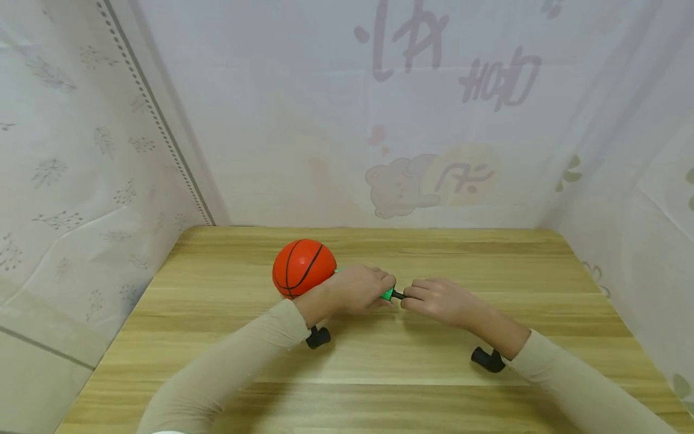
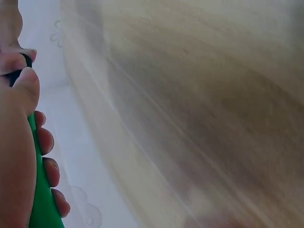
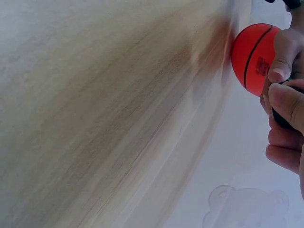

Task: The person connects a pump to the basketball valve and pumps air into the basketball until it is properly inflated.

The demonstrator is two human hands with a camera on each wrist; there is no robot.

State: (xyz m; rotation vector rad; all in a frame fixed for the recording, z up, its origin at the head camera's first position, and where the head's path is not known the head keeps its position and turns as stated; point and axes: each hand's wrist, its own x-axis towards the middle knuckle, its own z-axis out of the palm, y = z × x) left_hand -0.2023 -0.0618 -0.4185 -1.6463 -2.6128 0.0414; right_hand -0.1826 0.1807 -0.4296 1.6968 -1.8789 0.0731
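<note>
A small orange-red basketball [image 1: 303, 266] with black lines sits on the wooden table, left of both hands. My left hand [image 1: 360, 289] curls around the green barrel of a hand pump [image 1: 387, 294], whose far end meets the ball's right side behind that hand. In the left wrist view, four fingertips wrap the green barrel [image 2: 43, 202]. Out of the barrel's right end comes a black rod [image 1: 399, 295]. My right hand [image 1: 444, 301] grips the black end piece [image 3: 281, 119] between thumb and fingers, mostly hiding it. The two hands are close together.
The wood-grain table [image 1: 379, 404] reaches back to a printed pale curtain [image 1: 293, 120], with more curtain on both sides. Black wrist camera mounts [image 1: 318, 337] jut out below each wrist.
</note>
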